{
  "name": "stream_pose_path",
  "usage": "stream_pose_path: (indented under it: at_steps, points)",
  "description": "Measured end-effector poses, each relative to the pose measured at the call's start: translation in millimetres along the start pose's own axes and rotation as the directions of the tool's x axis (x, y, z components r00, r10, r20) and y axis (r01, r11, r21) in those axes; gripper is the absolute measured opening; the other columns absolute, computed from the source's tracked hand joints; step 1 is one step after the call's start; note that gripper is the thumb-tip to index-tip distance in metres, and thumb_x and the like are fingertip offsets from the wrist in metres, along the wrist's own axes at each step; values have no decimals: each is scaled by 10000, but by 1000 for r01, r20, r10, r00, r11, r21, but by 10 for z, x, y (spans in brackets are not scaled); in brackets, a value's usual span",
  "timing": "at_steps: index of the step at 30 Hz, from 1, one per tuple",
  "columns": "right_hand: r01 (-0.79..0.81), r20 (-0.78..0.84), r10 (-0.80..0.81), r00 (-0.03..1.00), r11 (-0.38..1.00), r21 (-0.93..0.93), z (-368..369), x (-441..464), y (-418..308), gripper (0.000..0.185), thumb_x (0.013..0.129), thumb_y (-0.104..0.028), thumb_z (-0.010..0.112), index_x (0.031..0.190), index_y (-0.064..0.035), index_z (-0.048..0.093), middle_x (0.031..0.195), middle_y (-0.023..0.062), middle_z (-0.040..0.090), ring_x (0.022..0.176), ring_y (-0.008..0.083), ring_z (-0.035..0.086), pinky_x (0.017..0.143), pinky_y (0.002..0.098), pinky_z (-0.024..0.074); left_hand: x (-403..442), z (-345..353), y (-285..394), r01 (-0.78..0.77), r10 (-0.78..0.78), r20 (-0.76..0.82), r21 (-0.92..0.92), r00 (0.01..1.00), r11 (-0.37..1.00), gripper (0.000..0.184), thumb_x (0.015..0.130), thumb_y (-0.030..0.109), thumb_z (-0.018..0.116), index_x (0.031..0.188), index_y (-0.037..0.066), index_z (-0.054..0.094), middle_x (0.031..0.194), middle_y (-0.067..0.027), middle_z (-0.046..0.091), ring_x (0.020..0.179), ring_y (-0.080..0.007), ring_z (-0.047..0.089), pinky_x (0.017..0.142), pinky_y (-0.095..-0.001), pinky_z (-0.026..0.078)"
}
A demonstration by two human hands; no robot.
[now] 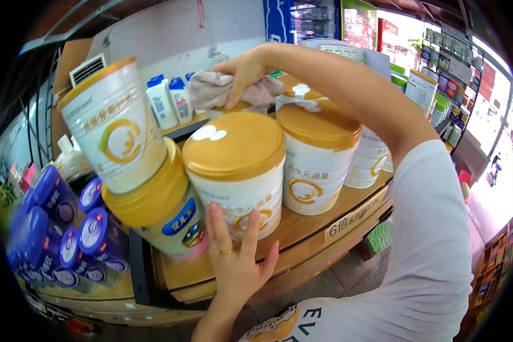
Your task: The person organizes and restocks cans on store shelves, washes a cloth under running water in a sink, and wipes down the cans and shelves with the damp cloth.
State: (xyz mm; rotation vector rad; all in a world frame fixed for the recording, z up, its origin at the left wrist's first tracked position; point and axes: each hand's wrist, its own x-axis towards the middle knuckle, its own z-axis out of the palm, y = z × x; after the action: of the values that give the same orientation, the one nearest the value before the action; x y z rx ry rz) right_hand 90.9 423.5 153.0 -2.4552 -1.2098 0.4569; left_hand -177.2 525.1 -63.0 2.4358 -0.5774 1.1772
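My left hand [233,262] rests with fingers spread against the lower front of a white milk powder can with a gold lid [233,149]. A ring is on one of its fingers. My right hand [246,69] reaches over the row and is closed on a crumpled greyish cloth [208,91], which lies on a gold-lidded can behind the front one. Beside the front can, to the right, stands a similar can [316,154]. On the left, another white can [117,125] sits tilted in view on top of a yellow-lidded can [176,214].
Purple-lidded containers [97,231] crowd the left side. White bottles with blue caps [162,102] stand behind. The wooden shelf [194,290] has a price label [356,218] along its front edge. Stocked shelves [450,74] line the far right.
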Motion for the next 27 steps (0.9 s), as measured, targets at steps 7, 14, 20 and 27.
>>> stream_pose_path:
  at_steps: [7,14,20,27]
  points:
    - [25,-371,-144,917,951,-309,306,-166,-175,787,569,-148,782,1260,-38,423,1102,158,567,1001,243,551,836,315,457,0,-8,-15,-2,0,-46,-37,999,999,670,691,228,689,1295,97,431,1371,-332,166,1251,-507,219,993,-542,260]
    - [157,-370,-75,926,968,196,184,-1046,-425,542,677,-81,693,1182,-31,504,1088,115,574,962,196,558,840,308,458,-61,-82,6,-29,22,-96,-73,995,997,695,694,199,682,1321,112,395,1385,-316,152,1239,-504,243,989,-532,274]
    - [178,-496,-61,866,965,193,262,-1490,-523,516,701,-58,684,1180,-33,495,1087,85,563,989,178,536,910,300,404,314,-1126,-121,-5,-7,-439,-24,898,1000,806,664,221,715,1315,-19,305,1349,-252,302,1257,-382,303,1008,-455,278]
    - [284,-578,-127,806,940,189,453,-1392,-646,741,698,-80,703,1338,-78,329,1186,113,509,1064,204,506,904,300,413,1516,-1393,-999,312,-443,-116,-556,889,771,1073,497,361,855,1239,-130,256,1139,-250,505,1025,-272,548,854,-325,462]
